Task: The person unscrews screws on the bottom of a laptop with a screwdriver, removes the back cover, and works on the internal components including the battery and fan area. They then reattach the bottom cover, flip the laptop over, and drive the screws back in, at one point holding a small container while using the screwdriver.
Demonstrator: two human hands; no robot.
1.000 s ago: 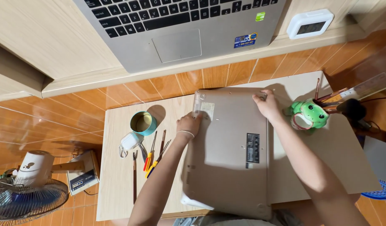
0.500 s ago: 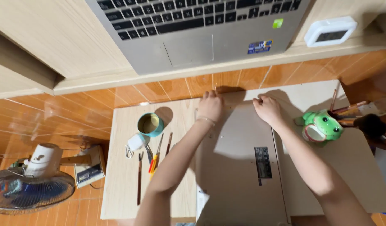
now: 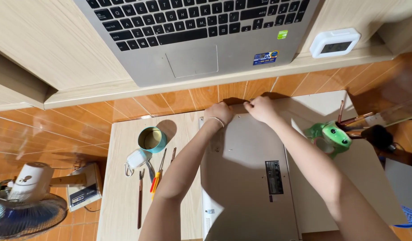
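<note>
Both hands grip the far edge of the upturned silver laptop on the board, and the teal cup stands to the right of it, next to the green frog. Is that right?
Not quite. In the head view the teal cup stands left of the upturned laptop, by the screwdrivers. The left hand and right hand do grip its far edge; the green frog sits right.

Teal cup (image 3: 152,139), screwdrivers (image 3: 157,175), green frog holder (image 3: 333,136), fan (image 3: 25,209), open laptop (image 3: 201,31) up top.

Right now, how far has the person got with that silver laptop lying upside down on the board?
Done: the silver laptop lies face down on the pale wooden board, and screwdrivers lie ready beside a small teal cup. In hand: the left hand and right hand both grip its far edge. Left: the bottom cover looks to be on and unopened; no tool is picked up.
</note>
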